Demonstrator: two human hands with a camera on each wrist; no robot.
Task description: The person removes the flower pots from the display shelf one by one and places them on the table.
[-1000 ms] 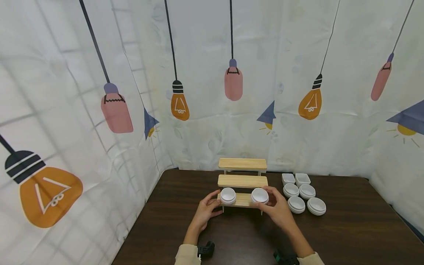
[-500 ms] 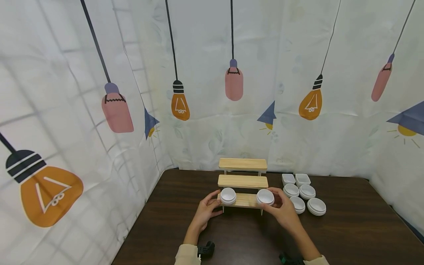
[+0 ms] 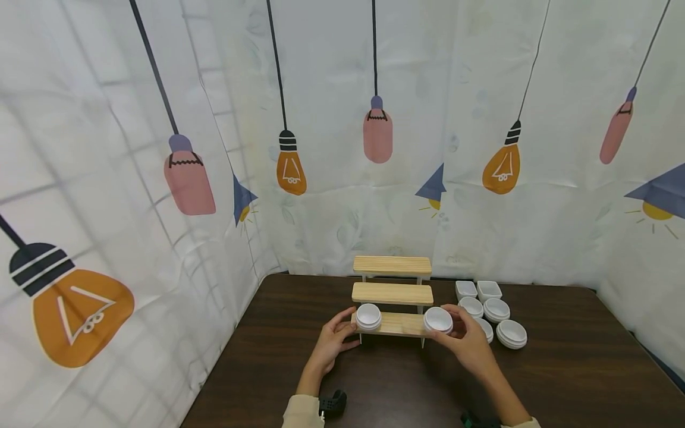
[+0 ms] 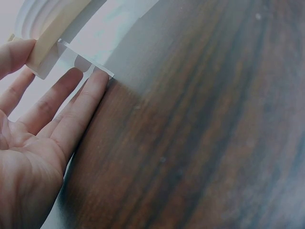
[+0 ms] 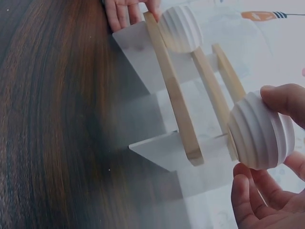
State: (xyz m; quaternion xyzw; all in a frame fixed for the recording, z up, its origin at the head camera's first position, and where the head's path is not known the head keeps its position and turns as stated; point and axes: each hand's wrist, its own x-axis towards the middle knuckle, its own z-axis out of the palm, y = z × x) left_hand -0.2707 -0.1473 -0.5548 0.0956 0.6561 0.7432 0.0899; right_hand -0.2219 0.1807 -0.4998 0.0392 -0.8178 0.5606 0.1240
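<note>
My right hand pinches a small white ribbed bowl between thumb and fingers. That bowl is at the right end of the lowest wooden shelf, and in the right wrist view the ribbed bowl reaches past the board's end. A second white bowl sits on the shelf's left end. My left hand holds the left end of the tiered wooden stand. In the left wrist view, fingertips touch its clear side support, and another digit lies against the wooden board.
Several white bowls, round and square, stand grouped on the dark table to the right of the stand. The middle and top shelves rise behind. A lamp-patterned curtain closes off the back and sides.
The right hand has moved to the right along the lowest shelf with its bowl, widening the gap from the left bowl. The left hand and stand have not moved.
</note>
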